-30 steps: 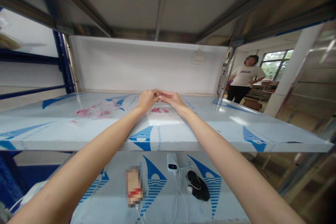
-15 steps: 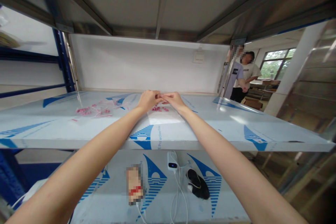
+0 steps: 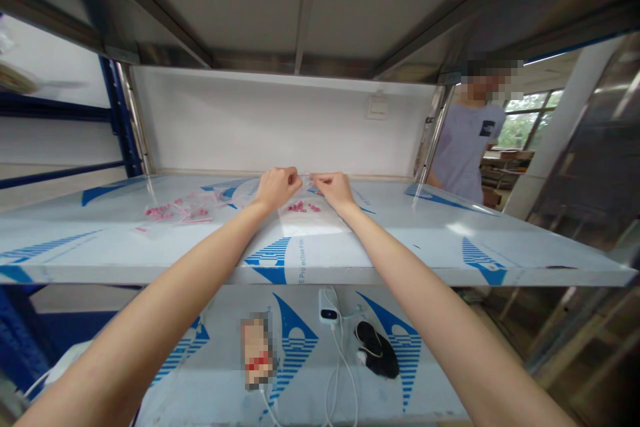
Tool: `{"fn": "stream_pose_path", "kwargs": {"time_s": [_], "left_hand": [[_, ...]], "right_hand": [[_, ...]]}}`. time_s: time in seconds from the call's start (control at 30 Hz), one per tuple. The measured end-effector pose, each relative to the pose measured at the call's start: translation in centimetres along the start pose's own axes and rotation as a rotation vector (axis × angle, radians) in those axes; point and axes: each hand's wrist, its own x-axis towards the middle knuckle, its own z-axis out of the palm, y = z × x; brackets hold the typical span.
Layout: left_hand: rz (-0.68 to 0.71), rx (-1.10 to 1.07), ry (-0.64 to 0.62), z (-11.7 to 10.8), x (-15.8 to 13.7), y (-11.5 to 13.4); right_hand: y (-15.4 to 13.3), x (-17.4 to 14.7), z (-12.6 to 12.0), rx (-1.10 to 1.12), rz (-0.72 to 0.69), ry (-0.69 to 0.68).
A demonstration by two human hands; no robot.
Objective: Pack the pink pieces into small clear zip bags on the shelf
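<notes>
This looks like a workshop or storeroom, with a film-covered metal shelf (image 3: 300,387) at six o'clock, blue racking (image 3: 121,133) at nine and a window (image 3: 517,130) between two and three.

A white wall (image 3: 280,123) with a square plate (image 3: 377,107) rises behind the film-covered shelf (image 3: 525,247). At right, a pale pillar (image 3: 557,147) stands beside a window (image 3: 520,128).

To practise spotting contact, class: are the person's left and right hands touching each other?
Apart: the head view shows a narrow gap between the left hand and the right hand, with their fingertips facing across it.
</notes>
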Motion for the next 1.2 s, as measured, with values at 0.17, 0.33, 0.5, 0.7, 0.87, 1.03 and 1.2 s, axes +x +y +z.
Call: {"fn": "stream_pose_path", "kwargs": {"time_s": [0.17,0.33,0.5,0.7,0.87,1.03,1.2], "left_hand": [[0.071,0.061,-0.066,-0.4,-0.3,0.1],[0.175,0.084,-0.111,-0.6,-0.6,0.5],[0.218,0.134,-0.066,-0.7,-0.7,0.5],[0.224,0.084,-0.027,-0.6,-0.7,0.3],[0.128,-0.257,0.035,0.7,0.0,-1.2],[-0.268,-0.660,-0.257,2.2,0.6,-3.9],[-0.338,-1.004,-0.581,1.5,0.4,-4.7]], "right_hand": [[-0.6,-0.6,0.0,-0.077,-0.045,-0.035],[-1.9,-1.4,0.4,0.007,-0.052,-0.120],[-1.4,-1.1,0.5,-0.052,-0.019,-0.133],[-1.2,-0.7,0.4,-0.209,-0.014,-0.074],[-1.9,-0.6,0.2,-0.116,0.002,-0.057],[-2.7,-0.8,-0.2,0.159,0.122,-0.145],[-3.2,-1.1,-0.4,0.289,0.171,-0.216]]}}
